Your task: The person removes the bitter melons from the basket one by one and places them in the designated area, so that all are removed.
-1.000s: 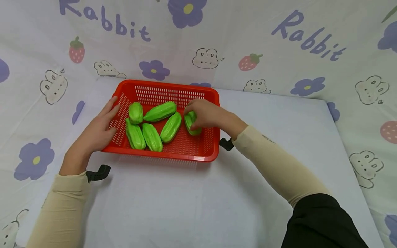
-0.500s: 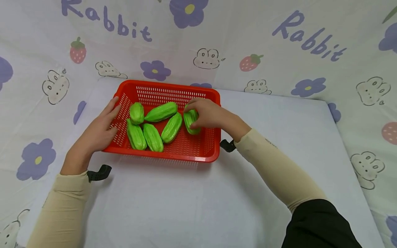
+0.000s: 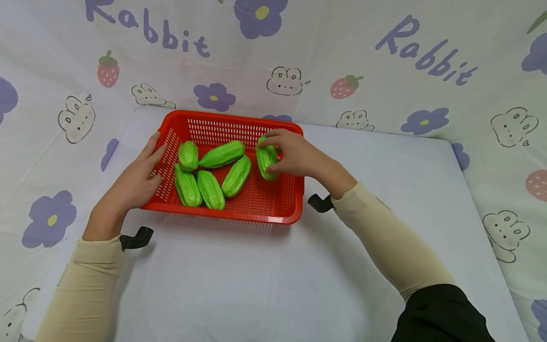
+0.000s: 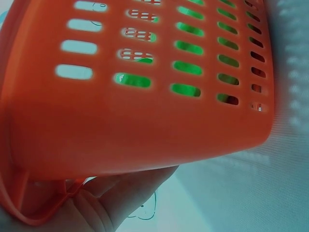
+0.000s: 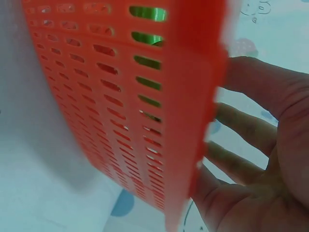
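Observation:
A red slotted plastic basket (image 3: 213, 215) holds several bright green, lengthwise-ridged gourds, one of them a short gourd (image 3: 188, 156) by the left wall. My left hand (image 3: 134, 183) grips the basket's left end at the rim; in the left wrist view part of that hand (image 4: 120, 195) shows beyond the end wall. Inside the right end, my right hand (image 3: 295, 154) holds a gourd (image 3: 267, 161) between thumb and fingers, tilted nearly upright. The right wrist view shows this hand (image 5: 260, 140) past the rim, its fingertips and most of the gourd hidden by the basket wall.
The basket stands on a white-covered table (image 3: 265, 280), near its back edge. Behind hangs a pale cloth (image 3: 299, 52) with rabbits, flowers and strawberries. Black curved mounts (image 3: 136, 238) project from both wrists. Other gourds (image 3: 222, 154) lie left and centre in the basket.
My right hand has shifted slightly right and away from me, bringing the held gourd along, which now sits a little higher in the view. The left hand and the basket stay put.

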The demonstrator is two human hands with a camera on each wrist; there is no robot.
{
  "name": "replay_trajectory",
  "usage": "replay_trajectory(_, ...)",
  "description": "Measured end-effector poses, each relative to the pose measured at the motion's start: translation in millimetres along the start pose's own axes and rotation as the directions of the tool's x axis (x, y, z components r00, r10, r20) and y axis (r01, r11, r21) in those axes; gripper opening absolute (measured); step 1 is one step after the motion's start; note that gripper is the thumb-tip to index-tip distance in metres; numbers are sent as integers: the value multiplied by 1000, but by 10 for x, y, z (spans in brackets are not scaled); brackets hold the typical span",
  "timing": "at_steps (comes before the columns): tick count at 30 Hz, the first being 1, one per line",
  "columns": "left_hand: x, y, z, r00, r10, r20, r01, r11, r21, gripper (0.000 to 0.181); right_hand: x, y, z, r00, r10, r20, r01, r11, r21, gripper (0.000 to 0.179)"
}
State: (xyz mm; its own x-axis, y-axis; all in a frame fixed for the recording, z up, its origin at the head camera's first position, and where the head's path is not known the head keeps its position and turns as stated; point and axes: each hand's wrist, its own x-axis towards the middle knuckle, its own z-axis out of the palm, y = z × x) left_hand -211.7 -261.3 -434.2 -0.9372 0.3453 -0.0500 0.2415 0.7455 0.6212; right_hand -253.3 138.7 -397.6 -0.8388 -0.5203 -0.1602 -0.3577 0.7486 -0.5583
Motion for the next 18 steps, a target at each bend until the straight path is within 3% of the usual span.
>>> replay_trajectory(11,1,1,-2,1000,-4,-8,4,1000,10,77,-194,-6,-154,996,-48,-75,51,998,32,55)
replay_trajectory(18,2,14,-8,1000,-1,-3,1,1000,11,77,-303,22,-202,994,-25,-106,32,997,64,56)
